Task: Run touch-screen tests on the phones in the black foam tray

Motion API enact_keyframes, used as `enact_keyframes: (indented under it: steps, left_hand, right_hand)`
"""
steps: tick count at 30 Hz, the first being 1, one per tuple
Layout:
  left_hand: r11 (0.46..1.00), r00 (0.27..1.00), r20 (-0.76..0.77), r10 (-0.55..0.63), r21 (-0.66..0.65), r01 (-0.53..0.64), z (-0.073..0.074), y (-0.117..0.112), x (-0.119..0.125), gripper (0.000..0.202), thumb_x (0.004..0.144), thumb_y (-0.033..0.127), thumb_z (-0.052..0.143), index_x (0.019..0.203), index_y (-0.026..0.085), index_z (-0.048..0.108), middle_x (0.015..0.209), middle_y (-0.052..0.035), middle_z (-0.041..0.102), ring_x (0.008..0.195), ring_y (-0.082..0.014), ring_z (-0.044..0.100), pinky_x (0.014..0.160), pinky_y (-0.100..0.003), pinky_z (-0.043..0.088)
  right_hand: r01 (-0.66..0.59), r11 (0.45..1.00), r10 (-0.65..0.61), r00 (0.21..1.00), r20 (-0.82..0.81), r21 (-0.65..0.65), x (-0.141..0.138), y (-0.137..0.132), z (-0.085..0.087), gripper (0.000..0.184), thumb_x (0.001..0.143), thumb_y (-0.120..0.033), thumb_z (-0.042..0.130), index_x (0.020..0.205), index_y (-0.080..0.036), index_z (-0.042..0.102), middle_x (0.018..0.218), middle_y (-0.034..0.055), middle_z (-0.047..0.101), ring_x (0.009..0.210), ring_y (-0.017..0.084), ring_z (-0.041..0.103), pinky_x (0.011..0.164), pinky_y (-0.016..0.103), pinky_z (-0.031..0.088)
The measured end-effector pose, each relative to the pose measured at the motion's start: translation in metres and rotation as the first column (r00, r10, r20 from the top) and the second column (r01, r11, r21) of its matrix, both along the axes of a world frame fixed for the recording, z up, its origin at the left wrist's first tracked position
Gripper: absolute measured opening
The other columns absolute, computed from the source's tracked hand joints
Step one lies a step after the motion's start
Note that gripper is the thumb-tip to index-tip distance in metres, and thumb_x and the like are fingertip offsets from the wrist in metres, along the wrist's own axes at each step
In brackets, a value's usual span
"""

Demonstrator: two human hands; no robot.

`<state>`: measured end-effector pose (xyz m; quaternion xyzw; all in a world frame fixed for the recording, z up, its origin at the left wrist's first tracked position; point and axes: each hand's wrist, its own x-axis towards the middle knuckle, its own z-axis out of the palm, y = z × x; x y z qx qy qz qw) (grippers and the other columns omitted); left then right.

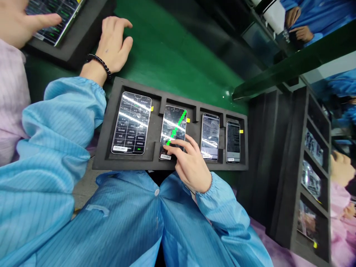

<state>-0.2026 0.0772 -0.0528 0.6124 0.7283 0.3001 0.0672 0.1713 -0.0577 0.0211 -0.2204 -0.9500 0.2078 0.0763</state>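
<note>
A black foam tray (101, 162) lies in front of me with several smartphones in its compartments. My right hand (193, 163) reaches over the second smartphone (174, 128) from the left, a fingertip at the lower part of its screen. A jagged green line runs diagonally across that dark screen. To its left is a larger smartphone (132, 124) showing a grid of labelled boxes. Two smartphones, a middle one (210, 135) and a rightmost one (233, 142), show lines of small text. My left hand (114, 44), with a black bead bracelet, rests beyond the tray, fingers loosely spread, holding nothing.
A green tabletop (178, 66) runs behind the tray. Another person's hand (36, 22) is over a phone (62, 22) in a second tray (72, 52) at upper left. Stacked black trays (296, 178) stand on the right. Co-workers in blue and pink sleeves are at the right.
</note>
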Motion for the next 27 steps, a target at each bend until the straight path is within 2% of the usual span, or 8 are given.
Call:
enact_keyframes:
  steps: [6, 12, 18, 21, 24, 27]
  left_hand:
    - [0.999, 0.999, -0.027, 0.016, -0.048, -0.017, 0.009, -0.003, 0.006, 0.054, 0.098, 0.041, 0.023, 0.144, 0.016, 0.038, 0.149, -0.0084, 0.040, 0.142, -0.0218, 0.031, 0.128, -0.040, 0.021]
    - [0.995, 0.998, -0.046, 0.030, -0.089, -0.034, 0.013, -0.004, 0.010, 0.053, 0.098, 0.035, 0.025, 0.145, 0.012, 0.036, 0.149, -0.0100, 0.037, 0.143, -0.0223, 0.029, 0.128, -0.037, 0.019]
    - [0.995, 0.998, -0.052, 0.024, -0.091, -0.029, 0.016, -0.008, 0.011, 0.047, 0.101, 0.040, 0.022, 0.142, 0.020, 0.035, 0.149, -0.0066, 0.038, 0.143, -0.0204, 0.029, 0.129, -0.038, 0.022]
    - [0.995, 0.998, -0.052, 0.023, -0.093, -0.028, 0.016, -0.008, 0.010, 0.044, 0.101, 0.040, 0.022, 0.139, 0.021, 0.035, 0.148, -0.0063, 0.037, 0.144, -0.0202, 0.029, 0.129, -0.039, 0.022]
    - [0.996, 0.999, -0.047, 0.018, -0.089, -0.022, 0.015, -0.007, 0.010, 0.043, 0.101, 0.039, 0.022, 0.138, 0.022, 0.036, 0.148, -0.0061, 0.038, 0.144, -0.0199, 0.029, 0.130, -0.038, 0.021]
    - [0.998, 0.999, -0.033, 0.008, -0.065, -0.010, 0.012, -0.006, 0.008, 0.043, 0.101, 0.039, 0.023, 0.137, 0.022, 0.037, 0.148, -0.0058, 0.039, 0.144, -0.0193, 0.029, 0.129, -0.038, 0.022]
  right_hand:
    - [-0.052, 0.998, 0.051, 0.999, -0.018, -0.020, -0.001, -0.012, 0.003, 0.053, 0.082, 0.000, 0.038, 0.131, -0.013, 0.055, 0.111, 0.0054, 0.075, 0.126, 0.025, 0.057, 0.124, 0.054, 0.031]
    - [-0.069, 0.997, 0.068, 0.997, -0.024, -0.036, 0.000, -0.021, 0.003, 0.052, 0.083, -0.002, 0.038, 0.131, -0.015, 0.056, 0.110, 0.0061, 0.076, 0.126, 0.024, 0.059, 0.124, 0.056, 0.032]
    - [-0.034, 0.992, 0.032, 0.999, -0.021, -0.122, -0.001, -0.025, 0.008, 0.039, 0.082, -0.001, 0.039, 0.112, -0.017, 0.059, 0.120, 0.0088, 0.073, 0.122, 0.022, 0.061, 0.123, 0.053, 0.035]
    - [-0.015, 0.966, 0.002, 0.999, -0.051, -0.257, 0.000, -0.017, 0.012, 0.041, 0.080, -0.002, 0.039, 0.112, -0.021, 0.056, 0.118, 0.0060, 0.073, 0.118, 0.019, 0.063, 0.121, 0.050, 0.038]
    - [-0.018, 0.929, -0.036, 0.989, -0.141, -0.370, -0.002, 0.004, 0.015, 0.038, 0.083, -0.002, 0.038, 0.110, -0.022, 0.056, 0.109, 0.0029, 0.075, 0.109, 0.018, 0.066, 0.115, 0.046, 0.044]
    - [0.068, 0.935, -0.137, 0.974, -0.179, -0.348, -0.010, 0.036, 0.015, 0.038, 0.086, -0.004, 0.036, 0.111, -0.022, 0.058, 0.109, 0.0044, 0.073, 0.110, 0.020, 0.065, 0.105, 0.044, 0.051]
